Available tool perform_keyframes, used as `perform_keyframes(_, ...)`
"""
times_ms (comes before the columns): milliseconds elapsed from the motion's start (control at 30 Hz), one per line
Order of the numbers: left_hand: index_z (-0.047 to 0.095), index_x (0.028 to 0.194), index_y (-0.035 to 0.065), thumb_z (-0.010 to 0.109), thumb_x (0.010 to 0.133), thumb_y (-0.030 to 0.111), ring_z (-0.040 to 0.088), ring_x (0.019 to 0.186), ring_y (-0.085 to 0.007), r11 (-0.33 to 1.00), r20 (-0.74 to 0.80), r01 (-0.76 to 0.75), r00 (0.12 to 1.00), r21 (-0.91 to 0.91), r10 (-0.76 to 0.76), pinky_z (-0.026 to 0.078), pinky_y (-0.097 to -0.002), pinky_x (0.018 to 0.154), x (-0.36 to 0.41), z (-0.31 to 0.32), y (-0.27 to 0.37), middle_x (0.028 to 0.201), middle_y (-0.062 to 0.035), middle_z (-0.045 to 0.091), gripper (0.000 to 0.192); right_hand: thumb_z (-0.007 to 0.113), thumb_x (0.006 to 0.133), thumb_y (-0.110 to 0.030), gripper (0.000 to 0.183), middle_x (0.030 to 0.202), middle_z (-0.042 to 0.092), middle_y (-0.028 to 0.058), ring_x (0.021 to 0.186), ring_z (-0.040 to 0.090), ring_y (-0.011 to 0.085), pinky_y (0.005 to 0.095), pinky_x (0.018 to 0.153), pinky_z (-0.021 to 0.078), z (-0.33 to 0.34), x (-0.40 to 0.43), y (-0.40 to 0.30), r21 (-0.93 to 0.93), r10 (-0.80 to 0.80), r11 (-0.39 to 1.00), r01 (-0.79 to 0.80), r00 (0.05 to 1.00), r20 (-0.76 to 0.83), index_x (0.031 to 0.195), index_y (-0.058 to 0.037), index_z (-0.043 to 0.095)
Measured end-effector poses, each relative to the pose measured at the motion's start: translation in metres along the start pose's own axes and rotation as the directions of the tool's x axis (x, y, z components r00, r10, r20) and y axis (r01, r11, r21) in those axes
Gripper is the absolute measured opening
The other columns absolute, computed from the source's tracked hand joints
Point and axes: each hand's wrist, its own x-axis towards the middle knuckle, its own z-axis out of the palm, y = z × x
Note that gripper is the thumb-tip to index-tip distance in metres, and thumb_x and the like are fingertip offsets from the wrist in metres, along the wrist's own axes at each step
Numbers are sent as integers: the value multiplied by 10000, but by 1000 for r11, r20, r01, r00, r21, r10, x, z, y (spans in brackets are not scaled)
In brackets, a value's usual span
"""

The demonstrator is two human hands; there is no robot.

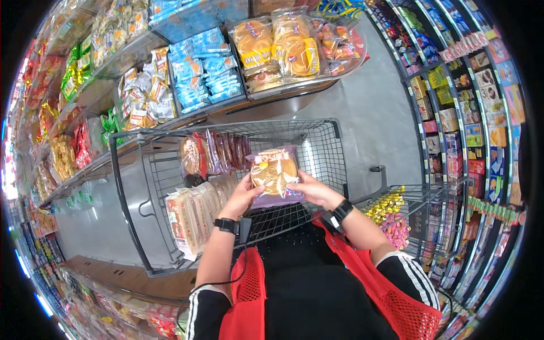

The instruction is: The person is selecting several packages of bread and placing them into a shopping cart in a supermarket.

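Note:
Both my hands hold one purple-edged plastic pack of round pastry (pixel 275 172) over a grey wire shopping cart (pixel 325 157). My left hand (pixel 245 193) grips the pack's lower left side and my right hand (pixel 316 189) its lower right side, thumbs on top. To the left of the held pack, inside the cart, a row of similar purple packs (pixel 227 151) stands on edge. Below that row, several pale plastic packs of flat pastry (pixel 193 212) stand side by side, close to my left forearm.
Shelf bins beyond the cart hold blue-wrapped snacks (pixel 204 70) and large round pastry packs (pixel 294 51). At right, a second wire basket (pixel 425 204) stands by yellow and pink wrapped items (pixel 393 216). Tall stocked shelves (pixel 454 110) line the right side, past a grey floor (pixel 361 114).

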Motion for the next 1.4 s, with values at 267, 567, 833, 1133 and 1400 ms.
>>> perform_keyframes(267, 351, 1382, -12, 579, 920, 206, 428, 1272, -257, 959, -363, 27, 928, 280, 80, 334, -352, 1052, -43, -34, -33, 1354, -174, 462, 560, 678, 855, -157, 655, 1231, 552, 139, 1116, 547, 210, 352, 935, 462, -112, 166, 68, -77, 126, 988, -133, 988, -90, 1372, 14, 314)
perform_keyframes(567, 491, 1278, 27, 529, 945, 232, 545, 1085, -172, 977, -505, 203, 851, 62, -145, 404, -306, 930, -39, -63, -56, 1202, -94, 583, 393, 666, 818, -276, 458, 1082, 590, 280, 969, 571, 438, 484, 829, 472, -117, 279, 128, -892, -307, 395, -219, 884, -353, 1147, -1, 506)
perform_keyframes(833, 484, 1279, 49, 474, 968, 281, 562, 1062, -165, 962, -297, 261, 927, 76, -228, 422, -299, 923, -1, -60, -82, 1185, -82, 593, 388, 576, 856, -277, 375, 991, 649, 174, 941, 618, 320, 376, 822, 490, -80, 185, 31, -917, -104, 398, 31, 995, -12, 1136, -26, 576)
perform_keyframes(1133, 529, 1227, 63, 516, 946, 297, 587, 959, -135, 979, -213, 176, 965, 102, -151, 446, -267, 837, 11, -66, -34, 1116, -54, 624, 366, 397, 980, -452, 457, 1056, 665, 35, 1060, 572, 198, 447, 999, 311, -26, -95, 65, -760, 483, 649, -25, 785, 387, 1044, -84, 660)
perform_keyframes(1400, 523, 1232, 81, 476, 964, 249, 590, 941, -132, 969, -220, 182, 965, 165, -144, 452, -264, 813, 2, -67, -8, 1089, -57, 630, 320, 385, 975, -423, 513, 782, 623, 112, 762, 566, 237, 357, 721, 437, -66, -198, 117, -616, -102, 780, -112, 948, -302, 805, 3, 615)
